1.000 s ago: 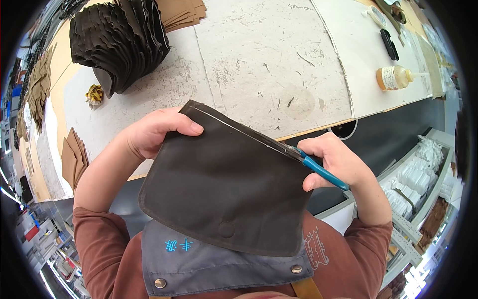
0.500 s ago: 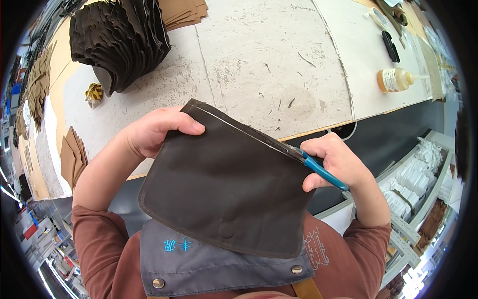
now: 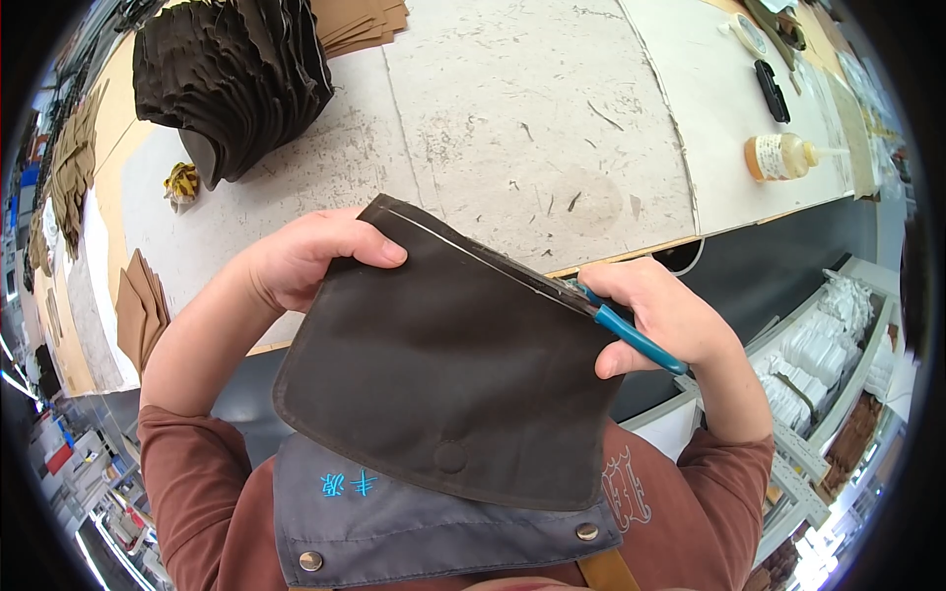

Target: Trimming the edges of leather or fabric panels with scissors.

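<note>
A dark brown fabric flap point(image 3: 443, 355) with rounded lower corners is held up in front of my chest. Stitching runs round its border, and a small round outline shows near its bottom edge. My left hand point(image 3: 320, 251) grips the upper left corner, thumb on the front and fingers hidden behind. In my right hand point(image 3: 670, 310) are scissors with teal handles point(image 3: 641, 340). Their blades lie along the flap's raw upper edge near its right end, beside a pale line. Part of the blades is hidden by the cloth.
A pale, scuffed table point(image 3: 512, 118) spreads ahead. On it stand a thick stack of dark brown pieces point(image 3: 236, 89), a yellow-and-black crumpled bit point(image 3: 181, 184), brown sheets point(image 3: 360, 25), a bottle of amber liquid point(image 3: 778, 158) and a black tool point(image 3: 773, 92). White bundles fill a rack point(image 3: 813, 345) at right.
The scissors' handles have shifted slightly, and my right index finger and thumb have moved a little left. The left hand keeps its grip on the flap.
</note>
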`<action>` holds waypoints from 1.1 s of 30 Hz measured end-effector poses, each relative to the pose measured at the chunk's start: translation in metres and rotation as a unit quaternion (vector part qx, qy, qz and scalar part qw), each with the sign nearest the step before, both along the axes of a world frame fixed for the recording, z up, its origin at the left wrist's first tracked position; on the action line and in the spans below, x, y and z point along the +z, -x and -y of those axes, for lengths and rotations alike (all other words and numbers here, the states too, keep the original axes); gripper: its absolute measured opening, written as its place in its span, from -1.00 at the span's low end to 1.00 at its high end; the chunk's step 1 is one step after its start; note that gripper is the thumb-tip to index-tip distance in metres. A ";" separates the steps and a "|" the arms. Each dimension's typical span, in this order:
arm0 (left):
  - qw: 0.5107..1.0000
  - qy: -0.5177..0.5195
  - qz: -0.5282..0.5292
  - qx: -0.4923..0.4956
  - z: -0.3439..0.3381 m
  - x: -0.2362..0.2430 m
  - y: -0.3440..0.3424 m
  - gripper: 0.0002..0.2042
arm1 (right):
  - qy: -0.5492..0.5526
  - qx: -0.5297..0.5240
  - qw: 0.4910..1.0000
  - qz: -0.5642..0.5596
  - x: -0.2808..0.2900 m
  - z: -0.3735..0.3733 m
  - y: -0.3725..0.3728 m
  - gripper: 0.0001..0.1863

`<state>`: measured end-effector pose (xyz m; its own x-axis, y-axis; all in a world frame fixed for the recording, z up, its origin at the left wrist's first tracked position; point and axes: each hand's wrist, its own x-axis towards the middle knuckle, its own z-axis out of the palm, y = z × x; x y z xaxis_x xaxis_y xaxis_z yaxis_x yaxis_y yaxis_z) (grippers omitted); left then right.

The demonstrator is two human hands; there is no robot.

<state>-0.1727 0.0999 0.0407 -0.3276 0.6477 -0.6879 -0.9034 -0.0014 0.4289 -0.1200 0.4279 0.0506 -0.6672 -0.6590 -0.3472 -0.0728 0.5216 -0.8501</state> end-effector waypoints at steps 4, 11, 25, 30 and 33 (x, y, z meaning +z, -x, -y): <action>1.000 -0.012 -0.004 -0.005 0.003 -0.005 0.000 -0.70 | -0.009 0.003 1.000 0.010 0.001 0.000 0.002 -0.27; 1.000 -0.004 0.000 -0.004 0.001 -0.004 0.001 -0.70 | 0.000 -0.014 1.000 0.018 0.001 -0.001 0.000 -0.29; 1.000 0.003 -0.001 -0.001 0.001 -0.005 0.000 -0.69 | -0.017 -0.029 0.999 0.041 -0.001 -0.002 -0.002 -0.30; 1.000 0.006 0.000 0.003 0.001 -0.006 -0.001 -0.69 | -0.017 -0.028 0.999 0.031 -0.002 -0.003 -0.003 -0.27; 1.000 0.025 -0.001 -0.002 0.000 -0.006 -0.001 -0.69 | -0.016 -0.028 0.999 0.017 -0.004 -0.003 -0.005 -0.26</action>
